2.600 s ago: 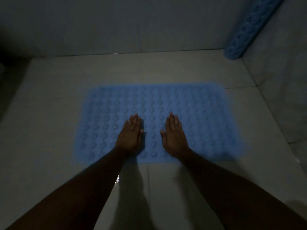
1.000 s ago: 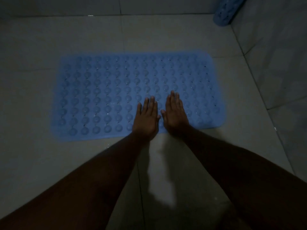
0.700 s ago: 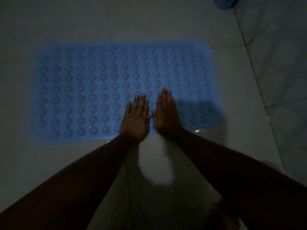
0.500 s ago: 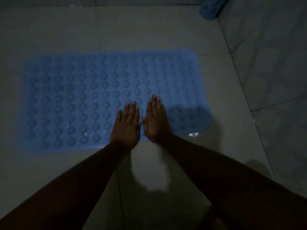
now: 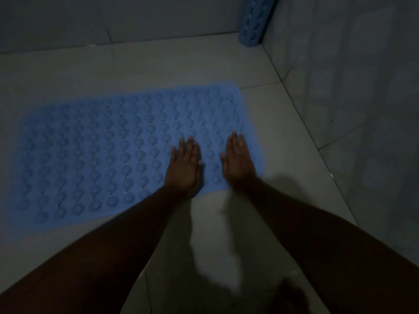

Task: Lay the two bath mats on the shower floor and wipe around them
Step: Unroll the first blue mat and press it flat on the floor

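A blue bath mat (image 5: 108, 152) covered in round bumps lies flat on the pale tiled shower floor (image 5: 158, 64). My left hand (image 5: 184, 166) presses flat on the mat near its front right part, fingers straight. My right hand (image 5: 238, 162) lies flat on the mat's right end, close to the front right corner. A second blue mat (image 5: 254, 21), rolled up, leans upright in the far right corner against the wall.
Tiled walls (image 5: 351, 75) close the space at the back and on the right. Bare floor tiles surround the mat, with my arms' shadows (image 5: 204, 257) across the near tiles. The light is dim.
My hands have slid toward the mat's right end and spread apart; before they lay side by side near the middle of its front edge. The view has tilted up.
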